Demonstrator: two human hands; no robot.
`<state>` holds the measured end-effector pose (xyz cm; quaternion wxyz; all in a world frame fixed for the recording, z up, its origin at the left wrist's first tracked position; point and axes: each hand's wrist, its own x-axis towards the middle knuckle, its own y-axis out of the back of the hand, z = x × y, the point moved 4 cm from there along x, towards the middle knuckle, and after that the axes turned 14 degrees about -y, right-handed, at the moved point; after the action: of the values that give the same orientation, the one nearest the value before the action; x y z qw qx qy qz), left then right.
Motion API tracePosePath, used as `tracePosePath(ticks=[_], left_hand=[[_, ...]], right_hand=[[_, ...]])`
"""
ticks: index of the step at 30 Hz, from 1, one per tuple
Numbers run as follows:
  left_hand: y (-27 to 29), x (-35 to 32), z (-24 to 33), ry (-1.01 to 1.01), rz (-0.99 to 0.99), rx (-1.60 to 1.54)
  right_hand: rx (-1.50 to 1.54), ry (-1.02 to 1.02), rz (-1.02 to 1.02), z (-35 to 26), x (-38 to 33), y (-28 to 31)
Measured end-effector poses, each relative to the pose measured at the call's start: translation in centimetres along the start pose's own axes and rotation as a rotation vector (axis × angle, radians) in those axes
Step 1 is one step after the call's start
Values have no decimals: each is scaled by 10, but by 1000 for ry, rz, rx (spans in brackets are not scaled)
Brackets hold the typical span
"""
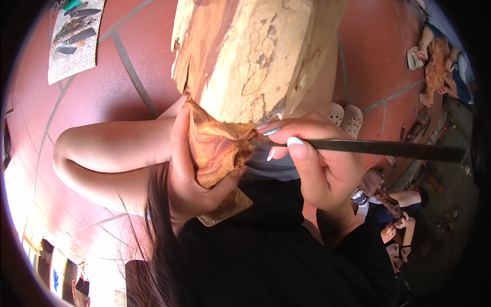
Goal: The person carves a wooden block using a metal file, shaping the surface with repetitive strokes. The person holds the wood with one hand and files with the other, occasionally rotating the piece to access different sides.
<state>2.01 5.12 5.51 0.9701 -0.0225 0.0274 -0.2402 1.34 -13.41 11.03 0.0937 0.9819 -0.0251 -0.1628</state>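
Note:
My left hand [192,189] is wrapped round a carved piece of orange-brown wood [217,146] with flowing, leaf-like folds. Between the thumb and fingers of my right hand [330,166] is a long, dark, slim metal tool [388,148], broad and flat at its right end. Its narrow left end points at the carving's right edge; whether it touches the wood is hard to make out. The carving is above my lap, close against the near end of a big pale log [250,66].
Several dark blades lie on a light woven mat [59,71] at upper left, on red floor tiles [123,61]. At right, one person handles a large wooden carving [436,64]; below, another person's hands hold a dark carved piece [388,202]. Pale clogs [350,117] stand beyond my right hand.

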Motion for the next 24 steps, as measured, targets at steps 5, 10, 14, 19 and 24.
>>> tracePosePath(ticks=[5,10,14,19,24], left_hand=[[1,1,2,-42,-14,65],[3,-1,3,-51,-9,152],[5,-3,0,-89,-7,175],[3,2,3,-123,-10,188],[3,0,2,-6,30,105]], right_hand=[[-8,82,53,2,2,4],[35,65,9,0,0,-1],[-61,95,57,-2,2,4],[-53,68,-4,-5,1,3],[-63,71,32,-3,0,2]])
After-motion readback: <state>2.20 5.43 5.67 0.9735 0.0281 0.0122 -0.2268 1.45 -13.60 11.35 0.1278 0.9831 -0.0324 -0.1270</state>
